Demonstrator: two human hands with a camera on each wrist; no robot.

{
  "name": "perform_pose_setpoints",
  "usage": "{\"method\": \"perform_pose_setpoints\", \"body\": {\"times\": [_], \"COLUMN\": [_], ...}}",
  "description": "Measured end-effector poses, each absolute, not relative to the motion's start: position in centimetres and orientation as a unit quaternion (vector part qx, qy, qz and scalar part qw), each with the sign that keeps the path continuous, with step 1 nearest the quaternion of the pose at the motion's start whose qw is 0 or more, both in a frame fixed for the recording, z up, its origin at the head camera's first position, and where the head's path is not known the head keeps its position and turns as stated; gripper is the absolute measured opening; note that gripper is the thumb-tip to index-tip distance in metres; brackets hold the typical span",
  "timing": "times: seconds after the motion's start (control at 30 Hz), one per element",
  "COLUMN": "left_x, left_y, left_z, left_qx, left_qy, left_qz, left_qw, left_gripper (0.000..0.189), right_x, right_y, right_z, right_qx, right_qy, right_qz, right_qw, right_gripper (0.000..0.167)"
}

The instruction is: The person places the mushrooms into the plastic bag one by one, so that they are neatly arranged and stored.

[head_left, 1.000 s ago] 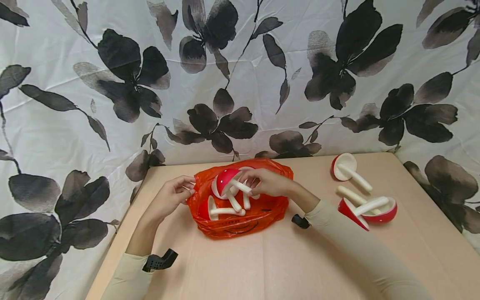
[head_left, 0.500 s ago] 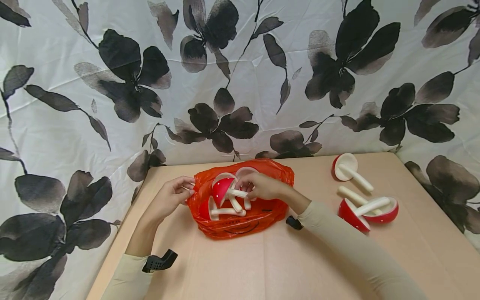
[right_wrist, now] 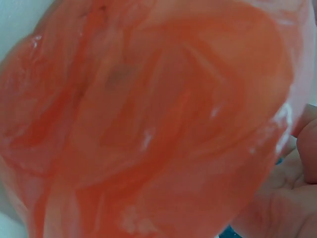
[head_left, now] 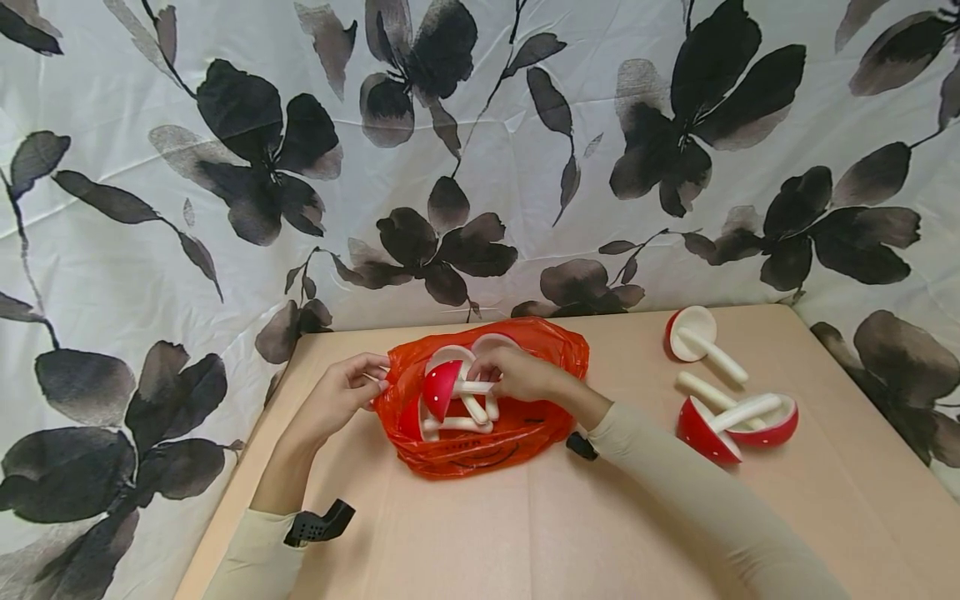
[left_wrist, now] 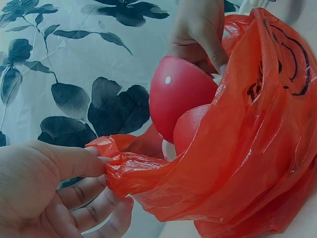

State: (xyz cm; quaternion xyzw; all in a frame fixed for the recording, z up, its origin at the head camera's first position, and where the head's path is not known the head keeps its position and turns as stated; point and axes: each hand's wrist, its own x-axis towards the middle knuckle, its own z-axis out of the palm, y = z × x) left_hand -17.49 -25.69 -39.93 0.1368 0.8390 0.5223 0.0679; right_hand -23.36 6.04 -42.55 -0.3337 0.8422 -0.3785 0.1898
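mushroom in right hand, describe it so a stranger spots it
On the table sits an open red plastic bag. At its mouth, the right hand holds the mushroom by its white stem. Its dotted red cap covers part of its neighbours.

Plain beige sleeves (head_left: 701, 500), close-fitting, black angular wrist-worn devices (head_left: 318, 524)

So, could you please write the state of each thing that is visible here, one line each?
Red bag: open, wrinkled
Left hand: pinching the bag's edge
Held mushroom: sideways, cap to the left
Right hand: holding that mushroom's stem
Mushrooms in the bag: jumbled together
Far mushroom: lying, cap's underside showing
Two nearer mushrooms: lying, overlapping
Floral cloth: hanging, creased
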Motion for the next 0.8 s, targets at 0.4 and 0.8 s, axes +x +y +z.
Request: {"method": "perform_pose_setpoints", "body": {"times": [0.4,0.8], "left_x": [-17.5,-17.7], "left_y": [-25.7,-25.8], "left_z": [-39.9,-39.9], "left_qx": [0.136,0.139], "left_qy": [0.835,0.838], "left_qz": [0.528,0.523], "left_qw": [0.072,0.068], "left_gripper": [0.030,0.029], "right_x": [-23.0,-22.9], "right_y": [7.0,9.5], "right_z": [-42.2,-40.9], "right_qx": [-0.305,-0.311], "right_qy": [0.874,0.867], "right_qz": [-0.346,-0.355], "right_qw": [0.151,0.162], "right_gripper": [0.024,0.028]}}
